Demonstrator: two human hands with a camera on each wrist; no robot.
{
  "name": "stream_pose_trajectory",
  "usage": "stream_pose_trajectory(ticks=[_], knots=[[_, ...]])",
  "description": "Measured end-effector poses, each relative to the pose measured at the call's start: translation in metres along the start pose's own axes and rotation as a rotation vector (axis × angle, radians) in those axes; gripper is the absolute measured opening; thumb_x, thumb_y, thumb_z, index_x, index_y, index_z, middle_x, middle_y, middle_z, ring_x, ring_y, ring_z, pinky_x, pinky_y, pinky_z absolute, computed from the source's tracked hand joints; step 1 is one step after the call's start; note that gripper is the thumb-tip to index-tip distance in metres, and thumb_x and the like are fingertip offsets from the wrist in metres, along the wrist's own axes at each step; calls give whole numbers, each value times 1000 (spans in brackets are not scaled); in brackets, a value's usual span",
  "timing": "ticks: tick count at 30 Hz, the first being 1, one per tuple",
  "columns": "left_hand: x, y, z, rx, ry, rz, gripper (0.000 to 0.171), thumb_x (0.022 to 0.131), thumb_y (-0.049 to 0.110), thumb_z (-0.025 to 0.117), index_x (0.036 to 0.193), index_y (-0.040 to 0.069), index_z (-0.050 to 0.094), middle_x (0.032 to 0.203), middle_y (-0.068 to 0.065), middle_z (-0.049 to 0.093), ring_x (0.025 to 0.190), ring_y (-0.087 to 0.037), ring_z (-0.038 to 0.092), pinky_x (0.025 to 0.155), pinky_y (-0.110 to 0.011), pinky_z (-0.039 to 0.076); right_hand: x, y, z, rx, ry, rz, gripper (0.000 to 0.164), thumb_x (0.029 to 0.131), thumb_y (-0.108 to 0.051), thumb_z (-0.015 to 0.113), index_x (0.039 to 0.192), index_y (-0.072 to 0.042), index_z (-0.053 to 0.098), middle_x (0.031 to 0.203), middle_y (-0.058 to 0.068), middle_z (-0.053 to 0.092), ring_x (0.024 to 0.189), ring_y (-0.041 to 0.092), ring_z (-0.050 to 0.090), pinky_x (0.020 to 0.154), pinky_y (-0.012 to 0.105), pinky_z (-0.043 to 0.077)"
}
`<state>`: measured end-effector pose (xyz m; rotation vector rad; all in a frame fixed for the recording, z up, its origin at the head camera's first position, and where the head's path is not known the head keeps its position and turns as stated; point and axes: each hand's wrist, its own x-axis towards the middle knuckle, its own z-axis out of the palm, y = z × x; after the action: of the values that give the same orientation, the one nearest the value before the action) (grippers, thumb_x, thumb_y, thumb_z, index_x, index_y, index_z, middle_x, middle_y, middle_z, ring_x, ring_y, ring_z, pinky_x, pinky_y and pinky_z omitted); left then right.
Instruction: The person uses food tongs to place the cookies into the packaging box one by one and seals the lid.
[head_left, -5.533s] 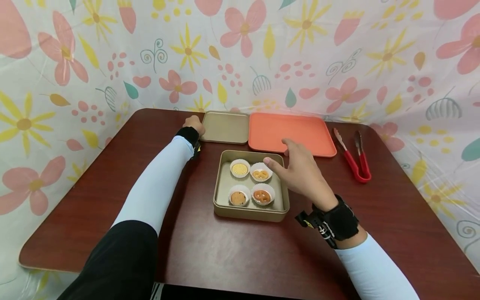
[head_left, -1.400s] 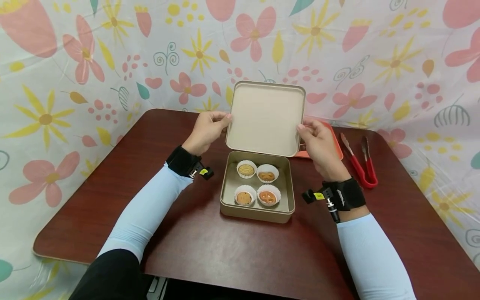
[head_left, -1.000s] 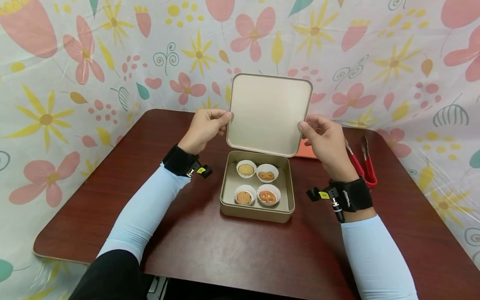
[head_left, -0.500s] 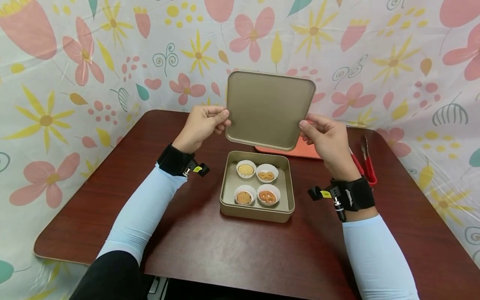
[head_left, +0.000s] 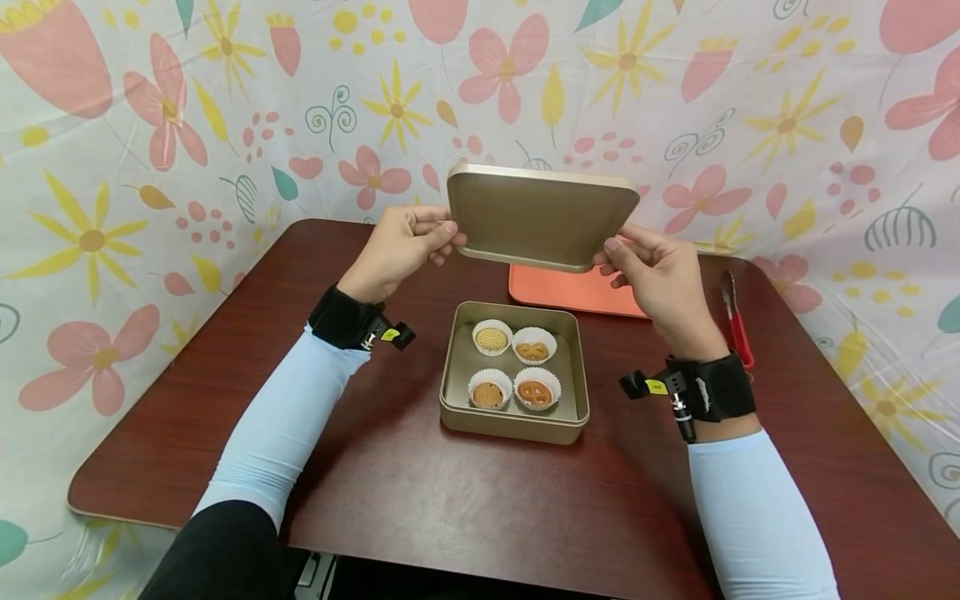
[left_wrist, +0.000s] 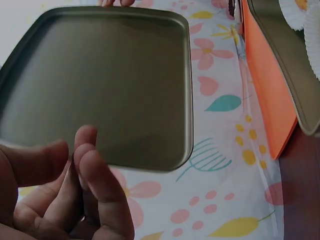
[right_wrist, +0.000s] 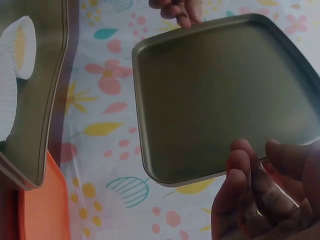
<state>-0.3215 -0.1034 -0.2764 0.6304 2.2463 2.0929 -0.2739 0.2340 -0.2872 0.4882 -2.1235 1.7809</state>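
A gold square tin lid [head_left: 543, 218] hangs in the air above the back of its tin, tilted with its hollow inner side toward me. My left hand [head_left: 401, 250] pinches its left edge between thumb and fingers, and my right hand [head_left: 660, 279] pinches the right edge. Both wrist views show the lid's inside, with fingertips at opposite rims. Below stands the open gold tin [head_left: 513, 429]. In it sit several white paper cups, holding a yellow cracker [head_left: 492, 339], a small pretzel [head_left: 532, 352], a round cookie [head_left: 488, 395] and a brown pretzel [head_left: 535, 393].
An orange tray [head_left: 573, 290] lies behind the tin, partly hidden by the lid and right hand. Red-handled tongs [head_left: 738, 329] lie at the right, partly covered by that hand. A flower-patterned sheet [head_left: 300, 108] hangs behind the dark wooden table [head_left: 390, 508].
The lid was picked up from the back of the table and raised by both hands. Over the last second it has tipped from nearly upright toward flat, its lower edge rising off the tin.
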Motion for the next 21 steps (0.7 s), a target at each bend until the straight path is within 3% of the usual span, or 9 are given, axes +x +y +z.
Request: stream_pose_trajectory(ticks=[9,12,21], knots=[[1,0,-3,15,-10,5,31,105,6,60,134,-5,62,93,-7,77,72,-16,63,71,-30,57,0,-3,-1,-145,-47,-2,32,101,-24,67,120,2,71,96,3,77,88,20,70,71,25,60],[1,0,-3,-13,4,-2,33,105,5,58,136,-5,60,91,-7,76,75,-17,63,70,-26,56,0,-4,-1,-175,-56,11,32,102,-25,67,121,1,70,96,-2,77,90,18,71,73,25,60],[2,-2,-1,-84,45,-8,27,103,-2,57,127,-1,70,97,-12,74,75,-20,63,67,-24,55,-1,-5,-2,-202,-84,54,34,102,-20,66,135,-15,66,106,2,77,92,15,70,75,24,60]])
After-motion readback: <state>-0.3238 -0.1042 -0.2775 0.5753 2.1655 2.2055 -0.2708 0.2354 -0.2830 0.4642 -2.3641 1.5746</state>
